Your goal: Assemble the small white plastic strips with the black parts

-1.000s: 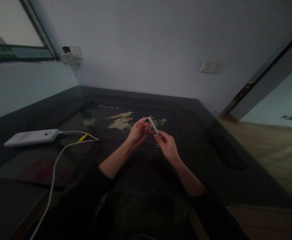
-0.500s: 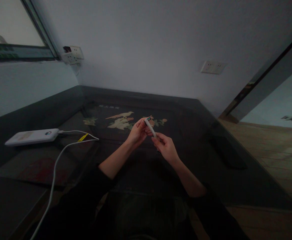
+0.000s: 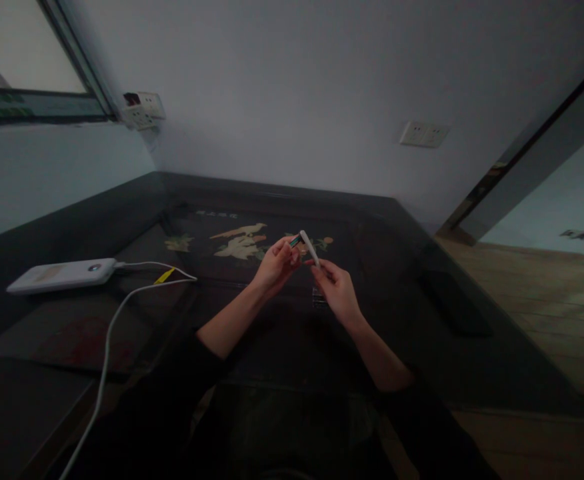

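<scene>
At the centre of the frame, a white stick (image 3: 310,249) is being held aslant above the bench (image 3: 277,350), its upper end being tipped towards the left. Its lower end is being clamped between the thumb and fingers of the right hand (image 3: 339,290). Beside its upper end, a small dark piece (image 3: 296,241) with a greenish strip is being pinched by the closed fingers of the left hand (image 3: 275,267). Whether the two parts are being held joined or merely close is not being shown clearly in the dim light.

Control is probably being helped by the low grip on the stick, since the upper end is being left in view. A light, even pinch is likely being called for on the dark piece, as much of it is being covered by fingers. Any force is best being directed straight, with no sideways bend being put on the stick.

Just below the right hand, a dark box (image 3: 319,299) is being partly hidden; its support is not being made plain, so a knock is best being avoided. At the left of the frame, the cable (image 3: 107,347) is being left well apart from both hands.
</scene>
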`<state>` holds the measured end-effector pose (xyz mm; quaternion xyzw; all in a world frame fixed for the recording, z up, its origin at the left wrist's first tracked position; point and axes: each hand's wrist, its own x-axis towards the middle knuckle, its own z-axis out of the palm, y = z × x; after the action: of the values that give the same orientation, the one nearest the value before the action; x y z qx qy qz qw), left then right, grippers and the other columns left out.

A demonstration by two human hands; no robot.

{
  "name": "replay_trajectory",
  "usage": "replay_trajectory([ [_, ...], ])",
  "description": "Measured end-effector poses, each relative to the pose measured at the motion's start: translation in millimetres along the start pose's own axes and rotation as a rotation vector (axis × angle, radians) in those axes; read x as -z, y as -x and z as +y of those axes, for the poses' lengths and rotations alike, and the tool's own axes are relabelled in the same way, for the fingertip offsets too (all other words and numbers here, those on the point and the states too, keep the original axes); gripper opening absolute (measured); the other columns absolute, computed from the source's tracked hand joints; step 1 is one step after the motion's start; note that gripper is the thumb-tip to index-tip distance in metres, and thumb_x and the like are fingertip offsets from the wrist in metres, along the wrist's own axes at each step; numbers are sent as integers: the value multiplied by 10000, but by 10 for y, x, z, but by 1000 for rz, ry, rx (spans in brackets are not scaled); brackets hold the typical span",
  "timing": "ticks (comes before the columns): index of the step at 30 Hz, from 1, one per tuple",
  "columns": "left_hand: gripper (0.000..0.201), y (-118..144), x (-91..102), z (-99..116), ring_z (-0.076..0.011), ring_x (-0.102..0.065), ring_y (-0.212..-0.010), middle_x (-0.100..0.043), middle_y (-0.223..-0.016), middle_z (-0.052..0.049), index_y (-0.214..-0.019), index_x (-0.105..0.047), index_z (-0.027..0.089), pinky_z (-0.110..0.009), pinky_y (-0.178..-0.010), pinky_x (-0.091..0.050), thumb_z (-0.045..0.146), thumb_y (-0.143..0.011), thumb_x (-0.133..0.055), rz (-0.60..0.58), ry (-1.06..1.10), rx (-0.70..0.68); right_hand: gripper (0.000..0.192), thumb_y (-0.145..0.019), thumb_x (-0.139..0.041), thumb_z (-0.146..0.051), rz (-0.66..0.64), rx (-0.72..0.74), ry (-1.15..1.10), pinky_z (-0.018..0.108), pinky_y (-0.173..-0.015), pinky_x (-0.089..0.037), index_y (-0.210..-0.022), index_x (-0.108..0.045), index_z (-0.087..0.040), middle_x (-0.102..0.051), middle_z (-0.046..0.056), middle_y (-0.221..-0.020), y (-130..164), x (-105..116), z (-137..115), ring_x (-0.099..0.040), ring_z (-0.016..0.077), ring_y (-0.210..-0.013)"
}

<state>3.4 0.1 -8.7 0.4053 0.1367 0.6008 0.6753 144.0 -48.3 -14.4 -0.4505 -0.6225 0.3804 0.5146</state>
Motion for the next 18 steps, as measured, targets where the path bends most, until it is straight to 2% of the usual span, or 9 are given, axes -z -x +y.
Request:
replay_trajectory([
  [3,470,-5,-1,-2,-37,-387,-480,-468,-518,69,-885,-623,136,-170,-488,-361,482,-601,-769,18,-8,-10,360,-828,-550,-428,18,-2,9,219,-427,-238,-1005,-664,-137,-416,-38,-545,-4,1,0,-314,80,-462],
  [5,473,-8,-5,-3,-39,-390,-484,-470,-523,71,-872,-619,139,-177,-501,-378,479,-584,-780,25,3,-10,364,-825,-551,-432,14,-7,11,221,-432,-249,-999,-665,-133,-420,-38,-545,2,-6,-12,-322,80,-463],
  [9,497,-12,-15,4,-46,-408,-493,-459,-534,78,-881,-611,148,-203,-525,-416,476,-557,-795,34,28,7,383,-825,-551,-432,-51,-6,4,221,-439,-264,-1019,-654,-118,-415,-40,-542,21,-24,-37,-330,80,-463],
  [15,497,-4,-57,36,-41,-385,-457,-423,-513,79,-897,-611,154,-189,-445,-344,477,-566,-793,14,50,22,376,-836,-545,-440,-162,-6,-38,211,-423,-273,-1039,-649,-141,-406,-44,-548,42,-30,-34,-340,75,-460],
  [18,508,-1,-65,34,-45,-398,-462,-433,-513,77,-898,-614,154,-197,-467,-384,487,-557,-792,20,42,31,372,-836,-547,-443,-158,-3,-49,209,-420,-264,-1034,-648,-145,-402,-46,-553,38,-21,-28,-335,73,-462],
])
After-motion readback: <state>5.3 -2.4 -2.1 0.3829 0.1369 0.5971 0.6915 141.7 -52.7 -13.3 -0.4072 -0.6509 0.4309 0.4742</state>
